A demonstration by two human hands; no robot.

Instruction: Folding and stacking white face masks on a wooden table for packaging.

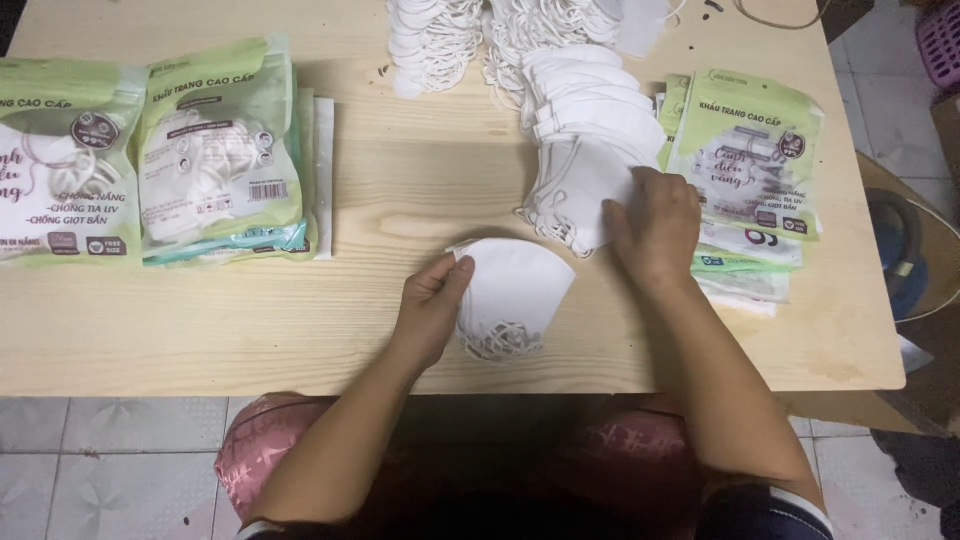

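Observation:
My left hand [430, 305] grips the left edge of a small stack of folded white face masks [515, 290] lying on the wooden table [420, 190], their ear loops bunched at the near end. My right hand [655, 225] rests fingers-down on the near end of a long overlapping row of white masks [585, 150] that runs away from me. The fingers press on the nearest mask of that row; I cannot tell whether they pinch it.
Two filled green-and-white mask bags [150, 150] lie at the left. A pile of flat empty bags [750, 170] sits at the right, beside my right hand. More loose white masks [440, 40] are heaped at the far edge. A tiled floor shows beyond the table.

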